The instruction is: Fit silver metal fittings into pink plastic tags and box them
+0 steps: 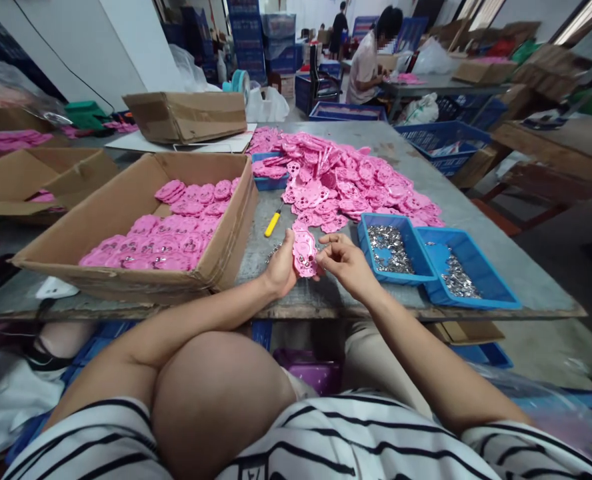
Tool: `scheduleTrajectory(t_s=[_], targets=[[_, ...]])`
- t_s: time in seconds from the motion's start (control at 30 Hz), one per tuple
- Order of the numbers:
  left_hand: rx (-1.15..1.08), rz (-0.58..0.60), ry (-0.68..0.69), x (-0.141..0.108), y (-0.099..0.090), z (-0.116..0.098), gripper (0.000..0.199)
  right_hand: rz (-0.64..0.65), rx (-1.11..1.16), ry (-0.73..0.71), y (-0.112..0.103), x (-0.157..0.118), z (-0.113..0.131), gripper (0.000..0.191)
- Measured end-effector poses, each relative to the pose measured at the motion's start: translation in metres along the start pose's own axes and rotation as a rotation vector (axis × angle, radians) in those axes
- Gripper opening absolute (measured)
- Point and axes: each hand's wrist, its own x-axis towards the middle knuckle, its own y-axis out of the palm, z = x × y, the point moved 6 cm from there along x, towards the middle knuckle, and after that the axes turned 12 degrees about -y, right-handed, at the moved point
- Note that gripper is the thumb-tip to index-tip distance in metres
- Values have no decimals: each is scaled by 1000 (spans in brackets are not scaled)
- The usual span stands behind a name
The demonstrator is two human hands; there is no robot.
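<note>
My left hand (282, 270) grips a pink plastic part (305, 252) with a scalloped outline, holding it above the table's front edge. Beside it, my right hand (345, 264) is closed, thumb and forefinger pinched at the part's right side; whatever sits between those fingertips is too small to make out. Just right of that hand stands a blue tray (400, 275) of small shiny metal pieces, with a second blue tray (496, 287) of similar pieces next to it. Beyond my hands lies a large heap of pink parts (346, 180). A yellow-handled screwdriver (273, 225) rests left of the heap.
An open cardboard box (141, 277) to my left holds rows of pink parts. Behind the heap's left side sits another blue tray (270, 182). A second cardboard box (186, 117) stands further back. A person (369, 67) sits at another table in the background.
</note>
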Motion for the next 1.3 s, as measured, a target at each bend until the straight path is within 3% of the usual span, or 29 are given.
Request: scheduleTrajectory(t_s=[0.27, 0.97, 1.13, 1.3], targets=[[-16, 88, -12, -5, 12, -1, 58, 15, -21, 3, 2, 2, 1, 26], [-67, 84, -71, -3, 12, 3, 49, 55, -19, 40, 4, -2, -7, 29], [-40, 56, -74, -3, 10, 4, 49, -49, -87, 11, 4, -5, -9, 11], [12, 44, -116, -4, 7, 6, 57, -228, -123, -59, -19, -19, 7, 15]])
